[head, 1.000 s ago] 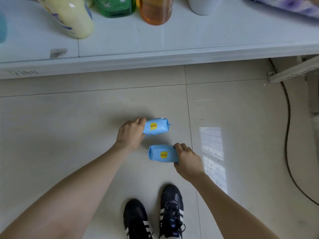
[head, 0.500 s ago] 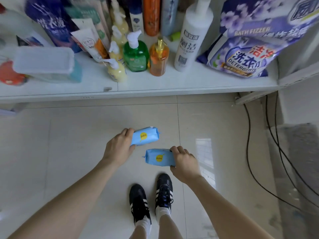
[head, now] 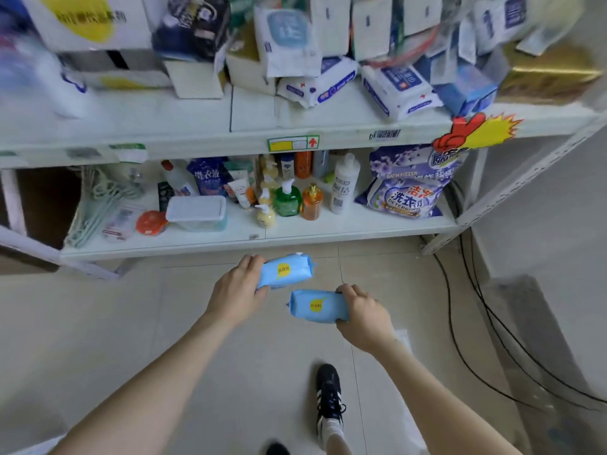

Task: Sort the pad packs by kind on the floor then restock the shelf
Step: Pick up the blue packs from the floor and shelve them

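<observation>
My left hand [head: 237,293] grips the left end of a light blue pad pack [head: 288,270] with a round yellow sticker, held in the air in front of the bottom shelf edge. My right hand [head: 363,315] grips the right end of a second identical blue pad pack [head: 314,306], slightly lower and to the right. The middle shelf [head: 249,129] carries several white and blue packs [head: 399,88] piled untidily, with a bare strip of board in front of them.
The bottom shelf [head: 230,243] holds soap bottles [head: 287,200], a detergent bag [head: 405,192], a lidded tub [head: 197,211] and hangers. Black cables [head: 473,326] trail over the tiled floor at right. My shoe [head: 328,395] stands below my hands.
Both hands have lifted the two blue packs off the floor. The view has tilted up, bringing the bottom shelf and then the middle shelf with its piled packs into sight.
</observation>
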